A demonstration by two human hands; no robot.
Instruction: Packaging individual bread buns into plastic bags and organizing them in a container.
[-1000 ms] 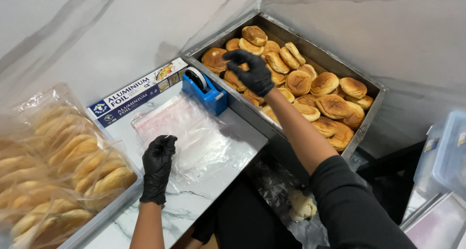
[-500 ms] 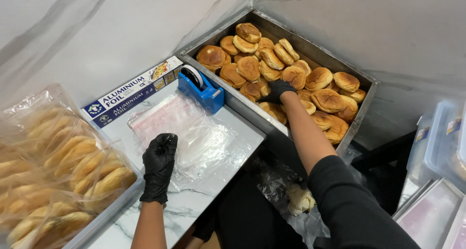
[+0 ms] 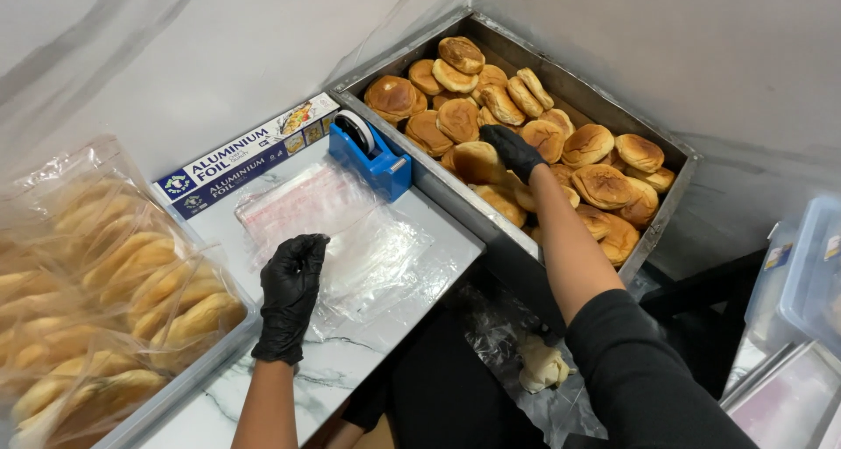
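Both my hands wear black gloves. My left hand (image 3: 291, 293) rests flat on a stack of clear plastic bags (image 3: 350, 234) lying on the marble counter, fingers slightly apart. My right hand (image 3: 511, 150) reaches into a deep metal tray (image 3: 455, 190) full of round brown buns and closes on one bun (image 3: 477, 162) near the tray's front wall. The bun is lifted a little above the others.
A blue tape dispenser (image 3: 372, 155) stands between the bags and the tray. A long foil box (image 3: 245, 155) lies against the wall. Bagged buns fill a tray (image 3: 105, 291) at the left. Clear plastic containers (image 3: 802, 282) stand at the right.
My right hand moved from the middle of the bun tray toward its front wall and took hold of a bun. My left hand stayed on the bags.
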